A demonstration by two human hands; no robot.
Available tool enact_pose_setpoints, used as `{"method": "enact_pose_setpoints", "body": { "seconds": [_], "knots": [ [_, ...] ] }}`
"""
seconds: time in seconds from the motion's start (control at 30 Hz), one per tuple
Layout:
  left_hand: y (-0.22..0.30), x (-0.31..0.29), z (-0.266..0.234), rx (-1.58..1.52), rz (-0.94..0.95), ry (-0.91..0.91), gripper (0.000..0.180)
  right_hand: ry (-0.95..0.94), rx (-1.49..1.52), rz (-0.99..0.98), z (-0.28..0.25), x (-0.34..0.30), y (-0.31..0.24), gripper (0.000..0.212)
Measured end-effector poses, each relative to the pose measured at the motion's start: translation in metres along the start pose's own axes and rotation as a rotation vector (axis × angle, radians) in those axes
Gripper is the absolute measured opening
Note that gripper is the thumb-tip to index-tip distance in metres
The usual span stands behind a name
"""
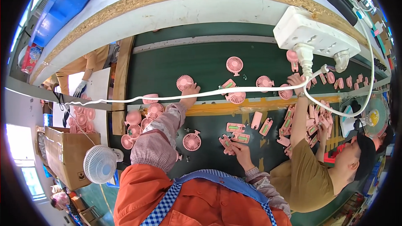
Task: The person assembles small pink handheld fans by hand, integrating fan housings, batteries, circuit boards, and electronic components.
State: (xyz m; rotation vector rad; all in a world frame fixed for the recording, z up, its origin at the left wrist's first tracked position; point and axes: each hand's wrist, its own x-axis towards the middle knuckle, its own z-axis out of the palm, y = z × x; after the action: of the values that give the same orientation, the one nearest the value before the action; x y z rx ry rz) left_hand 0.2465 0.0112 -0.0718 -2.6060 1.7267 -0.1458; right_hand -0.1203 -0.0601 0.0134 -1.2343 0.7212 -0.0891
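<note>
My left hand (190,93) reaches across the green work surface, its fingers closed at the lower right edge of a round pink fan head (184,82). Close to my body, my right hand (242,154) pinches a pink handle shell (226,143) with a green part inside. Two similar open shells (240,137) lie just above that hand, beside a closed pink piece (256,120) and another open shell (266,127). Between my arms rests a loose pink fan head (191,141). Several more fan heads (155,110) cluster by my left forearm, partly hidden by the sleeve.
A white cable (201,95) hangs across the view from a power strip (315,33) on the overhead shelf. At the right a co-worker (305,171) reaches over a heap of pink parts (312,121). Left stand a small white fan (100,164) and a carton (67,155).
</note>
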Motion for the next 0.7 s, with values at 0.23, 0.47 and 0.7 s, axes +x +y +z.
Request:
{"method": "enact_pose_setpoints", "body": {
  "seconds": [0.23,0.47,0.7],
  "knots": [
    [0.019,-0.002,-0.049,-1.054,-0.499,0.257,0.011,0.018,-0.045,-0.056,0.007,-0.005,-0.034,0.013],
    [0.047,-0.036,-0.099,-1.613,-0.664,0.169,0.010,-0.008,-0.008,-0.076,0.018,-0.009,-0.058,0.007],
    [0.105,-0.069,-0.172,-1.949,-0.468,0.028,0.008,-0.011,0.045,-0.176,0.035,-0.028,-0.107,0.008]
  ]
}}
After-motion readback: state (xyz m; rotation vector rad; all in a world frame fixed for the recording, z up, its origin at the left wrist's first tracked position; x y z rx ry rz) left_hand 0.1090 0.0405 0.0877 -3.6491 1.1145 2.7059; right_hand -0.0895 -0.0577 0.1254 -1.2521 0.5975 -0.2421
